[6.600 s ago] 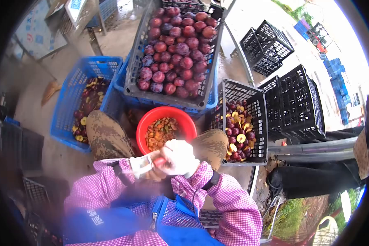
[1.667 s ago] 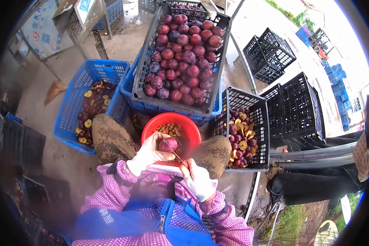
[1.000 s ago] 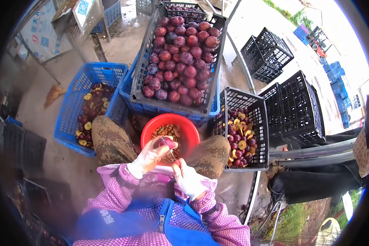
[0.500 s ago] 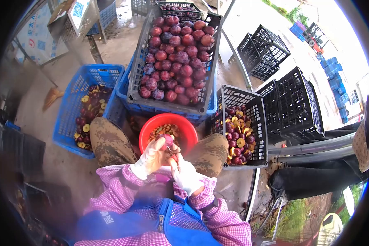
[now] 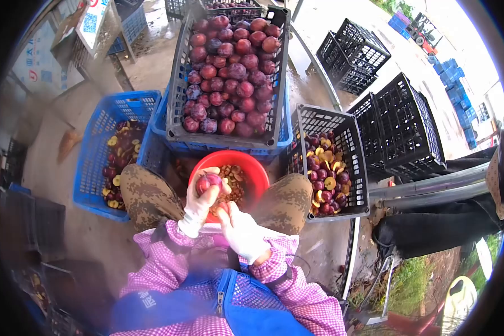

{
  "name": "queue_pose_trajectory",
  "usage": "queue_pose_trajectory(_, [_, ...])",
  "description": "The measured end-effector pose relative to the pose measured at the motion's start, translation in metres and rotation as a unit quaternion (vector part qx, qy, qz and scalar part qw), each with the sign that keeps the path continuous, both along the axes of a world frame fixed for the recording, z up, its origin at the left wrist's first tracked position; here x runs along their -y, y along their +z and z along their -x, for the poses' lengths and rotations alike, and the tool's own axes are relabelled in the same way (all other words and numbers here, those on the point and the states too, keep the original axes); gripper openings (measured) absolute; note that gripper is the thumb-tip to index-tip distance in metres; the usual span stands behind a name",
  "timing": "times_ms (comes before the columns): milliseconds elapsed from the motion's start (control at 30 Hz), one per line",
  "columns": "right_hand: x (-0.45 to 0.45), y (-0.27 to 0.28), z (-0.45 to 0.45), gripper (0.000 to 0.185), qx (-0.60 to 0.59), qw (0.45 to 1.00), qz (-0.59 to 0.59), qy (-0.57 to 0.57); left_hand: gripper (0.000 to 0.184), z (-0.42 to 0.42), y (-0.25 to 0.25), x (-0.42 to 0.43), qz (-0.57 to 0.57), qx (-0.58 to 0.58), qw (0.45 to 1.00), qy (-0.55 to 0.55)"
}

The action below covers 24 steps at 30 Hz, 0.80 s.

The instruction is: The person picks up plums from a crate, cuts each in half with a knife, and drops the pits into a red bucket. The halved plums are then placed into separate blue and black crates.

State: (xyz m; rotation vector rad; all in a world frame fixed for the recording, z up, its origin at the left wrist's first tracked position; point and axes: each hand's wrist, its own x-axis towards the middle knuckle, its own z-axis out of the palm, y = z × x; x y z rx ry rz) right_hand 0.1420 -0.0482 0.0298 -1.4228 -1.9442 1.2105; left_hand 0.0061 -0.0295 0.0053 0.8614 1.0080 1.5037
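My left hand (image 5: 197,201), in a white glove, holds a red plum (image 5: 208,182) above the left side of the red bowl (image 5: 257,171). My right hand (image 5: 241,231), gloved too, is just below and to the right, its fingers pinched near the bowl's front rim; what they grip is too small to make out. Stones and scraps (image 5: 232,182) lie in the bowl between my knees. Whole plums (image 5: 235,73) fill the black crate (image 5: 177,106) behind it. Cut plums lie in the blue basket (image 5: 89,145) at left and the black crate (image 5: 365,185) at right.
Stacked black crates (image 5: 403,129) stand at the right, with more (image 5: 355,56) farther back. A metal pipe (image 5: 431,187) and a person's dark-clothed leg (image 5: 431,224) are at the right edge. A broom (image 5: 69,143) lies left of the blue basket.
The plum in my left hand has moved up and left, away from my right hand. Over the last second the view has shifted, and the surrounding crates appear displaced.
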Motion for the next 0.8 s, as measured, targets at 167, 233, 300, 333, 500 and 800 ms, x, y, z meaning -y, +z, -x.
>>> queue_pose_trajectory(167, [0.003, -0.007, 0.013, 0.028, 0.121, 0.992, -0.018, -0.004, 0.049, -0.003, -0.010, 0.003, 0.135, 0.381, 0.915, -0.013])
queue_pose_trajectory(233, [0.003, -0.014, 0.009, 0.026, 0.114, 0.992, -0.045, -0.011, 0.052, -0.002, -0.005, 0.006, 0.098, 0.288, 0.952, -0.039])
queue_pose_trajectory(300, [0.004, -0.016, 0.006, 0.024, -0.002, 0.997, -0.067, -0.024, 0.060, -0.001, 0.001, -0.001, 0.005, -0.005, 1.000, 0.023])
queue_pose_trajectory(333, [0.005, -0.014, 0.007, 0.024, -0.015, 0.996, -0.088, -0.023, 0.057, 0.003, -0.003, -0.001, 0.014, -0.025, 0.999, 0.023])
queue_pose_trajectory(500, [0.002, -0.018, 0.012, 0.025, 0.112, 0.992, -0.048, -0.014, 0.042, 0.003, -0.014, 0.005, 0.133, 0.277, 0.951, -0.044])
queue_pose_trajectory(800, [0.000, -0.012, 0.010, 0.026, 0.087, 0.993, -0.080, -0.031, 0.039, 0.014, 0.001, 0.003, 0.151, 0.198, 0.963, -0.099])
